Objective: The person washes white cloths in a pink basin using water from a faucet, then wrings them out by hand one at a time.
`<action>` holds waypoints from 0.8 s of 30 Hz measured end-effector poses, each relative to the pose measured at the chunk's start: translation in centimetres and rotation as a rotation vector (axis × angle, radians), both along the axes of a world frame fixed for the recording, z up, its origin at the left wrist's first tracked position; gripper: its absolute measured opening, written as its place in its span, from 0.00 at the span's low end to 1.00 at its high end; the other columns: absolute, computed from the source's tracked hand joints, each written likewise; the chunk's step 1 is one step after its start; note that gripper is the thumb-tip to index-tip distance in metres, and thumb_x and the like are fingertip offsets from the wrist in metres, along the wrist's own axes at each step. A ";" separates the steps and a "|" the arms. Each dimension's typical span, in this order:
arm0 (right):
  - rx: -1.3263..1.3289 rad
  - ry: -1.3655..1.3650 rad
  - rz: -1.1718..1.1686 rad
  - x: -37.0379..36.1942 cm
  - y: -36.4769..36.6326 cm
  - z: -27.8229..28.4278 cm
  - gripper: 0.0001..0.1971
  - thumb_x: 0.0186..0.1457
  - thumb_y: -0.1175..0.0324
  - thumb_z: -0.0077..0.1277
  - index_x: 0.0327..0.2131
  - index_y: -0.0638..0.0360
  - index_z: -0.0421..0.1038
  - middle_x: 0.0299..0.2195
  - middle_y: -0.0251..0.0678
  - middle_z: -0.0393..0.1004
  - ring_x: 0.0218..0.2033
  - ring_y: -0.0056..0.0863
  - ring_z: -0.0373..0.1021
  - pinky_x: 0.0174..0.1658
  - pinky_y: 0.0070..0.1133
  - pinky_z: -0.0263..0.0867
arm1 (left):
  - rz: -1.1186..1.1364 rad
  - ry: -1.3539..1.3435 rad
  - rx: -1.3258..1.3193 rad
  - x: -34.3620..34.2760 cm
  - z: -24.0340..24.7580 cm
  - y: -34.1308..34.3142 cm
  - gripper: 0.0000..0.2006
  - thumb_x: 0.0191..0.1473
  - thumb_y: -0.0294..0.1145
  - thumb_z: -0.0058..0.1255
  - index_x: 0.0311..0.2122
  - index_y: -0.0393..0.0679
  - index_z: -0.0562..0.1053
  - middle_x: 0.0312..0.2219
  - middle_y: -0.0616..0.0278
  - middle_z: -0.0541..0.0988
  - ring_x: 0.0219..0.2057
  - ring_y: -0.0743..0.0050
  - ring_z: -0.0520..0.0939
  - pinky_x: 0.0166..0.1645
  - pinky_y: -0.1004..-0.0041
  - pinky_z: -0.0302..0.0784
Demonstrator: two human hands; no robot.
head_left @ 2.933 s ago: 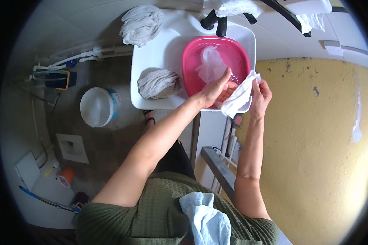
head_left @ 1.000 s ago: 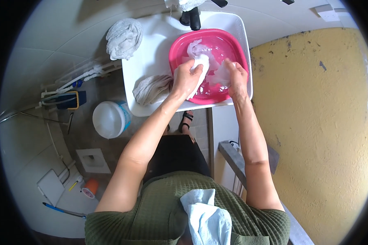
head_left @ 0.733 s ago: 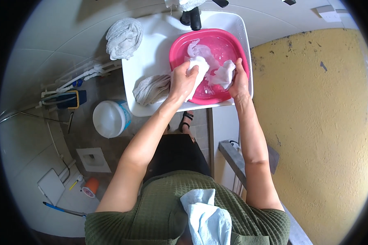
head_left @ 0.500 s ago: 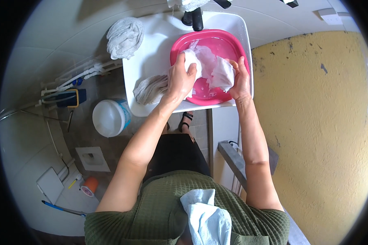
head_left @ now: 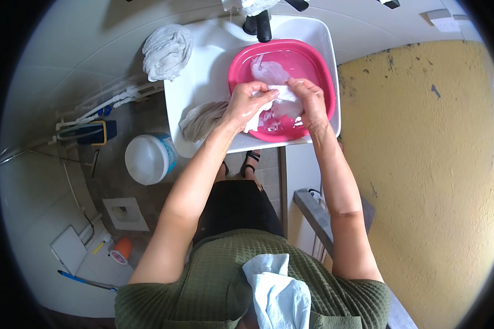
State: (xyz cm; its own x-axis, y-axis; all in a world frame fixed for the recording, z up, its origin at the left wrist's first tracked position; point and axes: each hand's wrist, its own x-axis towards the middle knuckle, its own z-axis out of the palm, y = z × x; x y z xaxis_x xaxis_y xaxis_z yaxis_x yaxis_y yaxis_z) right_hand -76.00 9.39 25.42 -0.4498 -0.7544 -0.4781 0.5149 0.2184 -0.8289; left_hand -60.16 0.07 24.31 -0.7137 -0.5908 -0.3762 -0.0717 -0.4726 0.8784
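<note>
A wet white cloth point(head_left: 282, 93) is stretched between my two hands above a pink basin point(head_left: 328, 71) of water. My left hand point(head_left: 246, 105) pinches its left part with thumb and fingers, and some of the cloth hangs below that hand. At the other side, my right hand point(head_left: 312, 104) is closed on the cloth's right part. More thin white fabric point(head_left: 270, 71) lies in the water beyond my hands. The basin stands in the right half of a white sink point(head_left: 203, 55). Beside my left wrist a greyish cloth point(head_left: 199, 122) is bunched on the sink's near left side.
A black faucet point(head_left: 263, 27) juts over the basin's far edge. Another bundled cloth point(head_left: 167, 52) rests on the sink's far left corner. A white bucket point(head_left: 147, 159) stands on the floor at left. A yellow wall point(head_left: 422, 137) closes the right side. A light blue cloth point(head_left: 280, 296) lies against my shirt.
My hands have come closer together, the right one moving left and turning its back upward. The white cloth is now pulled between them rather than bunched in each hand.
</note>
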 end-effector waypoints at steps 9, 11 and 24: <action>-0.098 0.188 -0.360 -8.1 1.9 0.5 0.08 0.55 0.66 0.59 0.29 0.61 0.76 0.27 0.37 0.80 0.26 0.18 0.71 0.29 0.15 0.64 | -0.020 -0.085 -0.049 1.7 0.0 -0.3 0.07 0.55 0.30 0.58 0.34 0.37 0.77 0.29 0.66 0.79 0.32 0.84 0.77 0.37 0.80 0.72; -0.030 0.264 -0.413 -9.3 1.9 2.4 0.09 0.54 0.63 0.60 0.28 0.58 0.76 0.27 0.34 0.79 0.28 0.18 0.73 0.32 0.17 0.65 | -0.016 -0.124 -0.077 2.0 -0.4 -0.3 0.07 0.55 0.30 0.58 0.34 0.37 0.77 0.28 0.66 0.79 0.31 0.84 0.77 0.35 0.80 0.73; 0.004 0.229 -0.236 -14.1 -1.4 6.9 0.39 0.63 0.36 0.19 0.47 0.61 0.71 0.44 0.44 0.76 0.44 0.33 0.73 0.47 0.27 0.63 | 0.053 -0.118 -0.047 3.2 -0.5 0.1 0.11 0.54 0.32 0.59 0.34 0.33 0.78 0.27 0.64 0.79 0.28 0.83 0.77 0.31 0.79 0.72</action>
